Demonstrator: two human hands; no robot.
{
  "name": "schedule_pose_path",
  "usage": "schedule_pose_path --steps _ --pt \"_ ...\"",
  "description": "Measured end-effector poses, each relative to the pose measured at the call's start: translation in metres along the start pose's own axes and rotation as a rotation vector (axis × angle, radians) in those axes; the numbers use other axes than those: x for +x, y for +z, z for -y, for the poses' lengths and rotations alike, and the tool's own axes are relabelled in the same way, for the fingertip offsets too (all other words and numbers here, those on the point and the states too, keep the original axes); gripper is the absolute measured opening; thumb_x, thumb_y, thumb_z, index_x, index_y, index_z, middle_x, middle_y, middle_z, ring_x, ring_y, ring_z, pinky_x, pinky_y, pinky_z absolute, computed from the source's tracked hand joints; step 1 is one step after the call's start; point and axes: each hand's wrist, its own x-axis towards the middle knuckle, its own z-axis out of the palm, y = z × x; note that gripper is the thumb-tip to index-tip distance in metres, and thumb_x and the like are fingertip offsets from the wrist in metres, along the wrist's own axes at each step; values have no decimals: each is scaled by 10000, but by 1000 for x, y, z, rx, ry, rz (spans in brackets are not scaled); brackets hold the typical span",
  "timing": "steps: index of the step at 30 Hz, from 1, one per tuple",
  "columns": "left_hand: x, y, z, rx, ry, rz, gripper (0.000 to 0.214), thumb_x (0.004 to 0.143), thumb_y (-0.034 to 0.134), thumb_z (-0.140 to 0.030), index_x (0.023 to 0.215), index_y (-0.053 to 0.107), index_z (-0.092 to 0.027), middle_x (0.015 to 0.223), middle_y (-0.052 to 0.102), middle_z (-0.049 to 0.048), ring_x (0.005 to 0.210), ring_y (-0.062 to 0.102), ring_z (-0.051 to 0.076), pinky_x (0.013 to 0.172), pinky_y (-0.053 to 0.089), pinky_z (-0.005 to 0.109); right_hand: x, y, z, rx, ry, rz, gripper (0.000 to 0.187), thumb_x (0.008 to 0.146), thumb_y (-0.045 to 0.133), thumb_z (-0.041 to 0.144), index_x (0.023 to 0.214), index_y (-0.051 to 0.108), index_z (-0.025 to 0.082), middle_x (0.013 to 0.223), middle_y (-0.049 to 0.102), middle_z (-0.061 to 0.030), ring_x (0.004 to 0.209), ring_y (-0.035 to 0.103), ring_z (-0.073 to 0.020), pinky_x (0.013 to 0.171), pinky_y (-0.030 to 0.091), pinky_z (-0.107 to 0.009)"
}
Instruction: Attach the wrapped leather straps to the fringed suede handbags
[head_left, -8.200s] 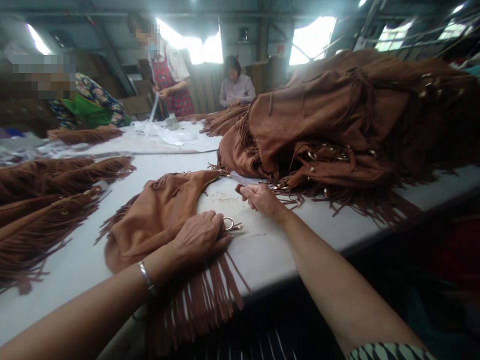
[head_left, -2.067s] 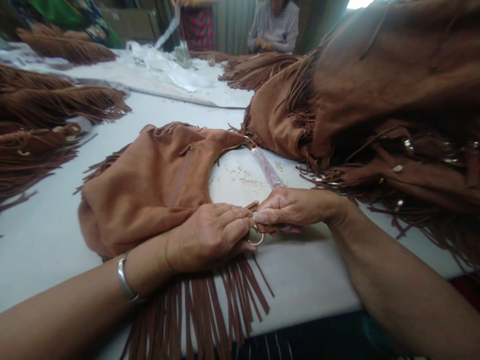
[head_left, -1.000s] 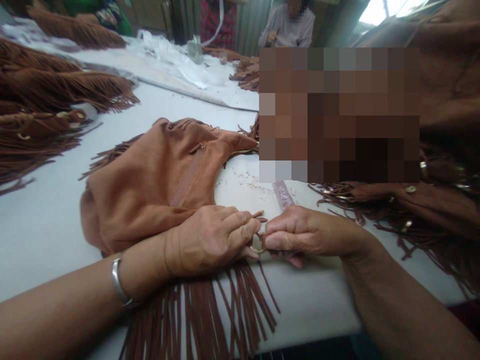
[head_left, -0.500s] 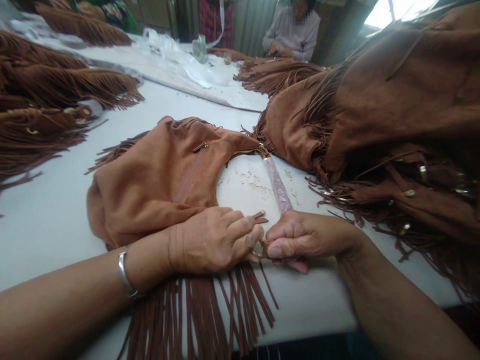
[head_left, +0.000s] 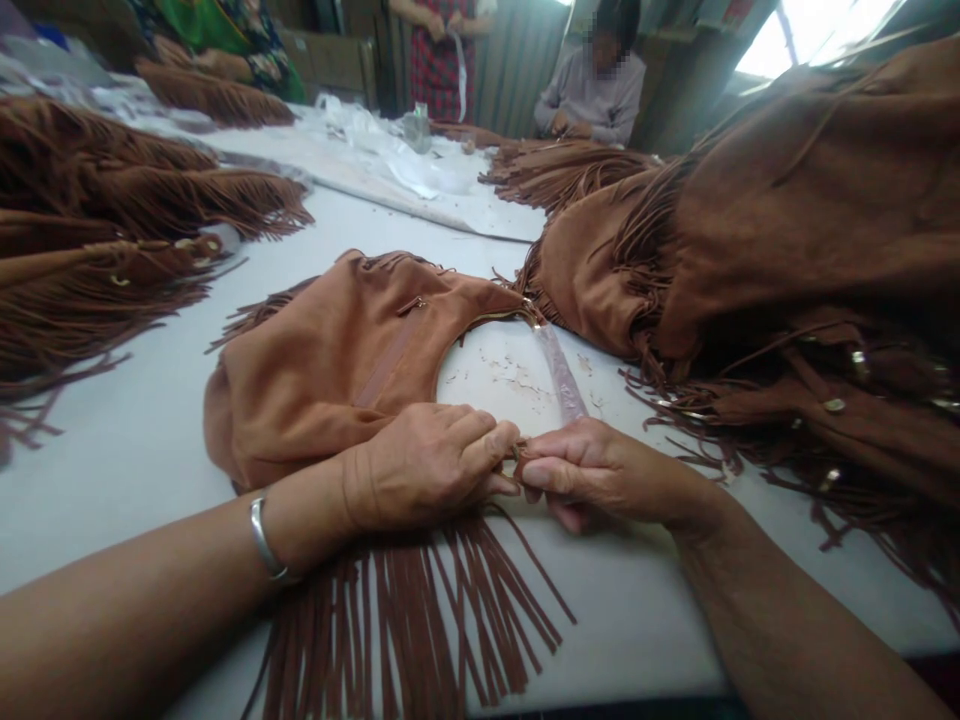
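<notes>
A tan suede fringed bag [head_left: 330,355] lies flat on the white table [head_left: 112,440], its fringe [head_left: 427,610] hanging over the near edge. My left hand [head_left: 424,465] presses on the bag's near corner, fingers curled and pinching where the metal ring sits, now hidden. My right hand [head_left: 592,470] is closed on the end of the bag's strap [head_left: 559,365], which is wrapped in clear plastic, and meets the left fingertips. A silver bangle [head_left: 266,540] is on my left wrist.
A tall heap of the same brown fringed bags [head_left: 787,230] fills the right side. More fringed bags [head_left: 97,250] lie at the left. White plastic sheets [head_left: 390,160] lie at the far end, where three people work, one seated [head_left: 592,90].
My right hand brought the strap end from the table middle to the ring under my left hand. Both hands now pinch together there, and the ring seen a second ago is covered.
</notes>
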Motion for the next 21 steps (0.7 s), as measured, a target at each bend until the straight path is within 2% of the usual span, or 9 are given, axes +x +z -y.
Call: schedule_pose_path --steps 3,5,10,13,16,21 --pt "8 -3 -6 -30 -7 168 332 920 342 -430 973 489 -138 813 566 53 687 548 183 576 490 309 -1 -13 -12 157 47 164 429 857 484 478 702 562 85 467 487 25 366 390 -46 362 306 -159" --pt "13 -4 -10 -17 24 206 336 918 331 -438 910 492 -143 800 554 57 667 537 190 545 477 312 0 -19 -19 282 66 206 424 823 541 470 693 573 68 512 524 6 353 402 -40 328 297 -152" --pt "14 0 -13 59 107 114 294 920 345 -388 825 477 -143 713 543 48 595 532 196 480 454 311 5 -22 -24 426 111 232 381 771 622 423 666 584 59 546 569 -13 328 410 -33 283 253 -139" --pt "11 1 -13 79 106 94 279 914 366 -386 823 473 -144 722 555 56 591 547 206 483 464 325 3 -20 -19 357 135 242 378 791 598 429 662 571 75 466 529 15 320 414 -43 306 286 -143" --pt "10 2 -15 57 74 132 287 916 355 -394 826 468 -146 715 553 50 580 550 201 486 469 325 -3 -17 -10 198 169 256 395 839 517 461 693 554 96 403 482 37 316 400 -54 337 314 -155" --pt "11 2 -15 -10 -13 174 298 929 322 -381 876 473 -130 800 571 76 634 563 188 520 481 309 -11 -11 4 -171 112 152 383 908 380 426 714 521 127 473 529 11 406 457 -74 456 392 -188"
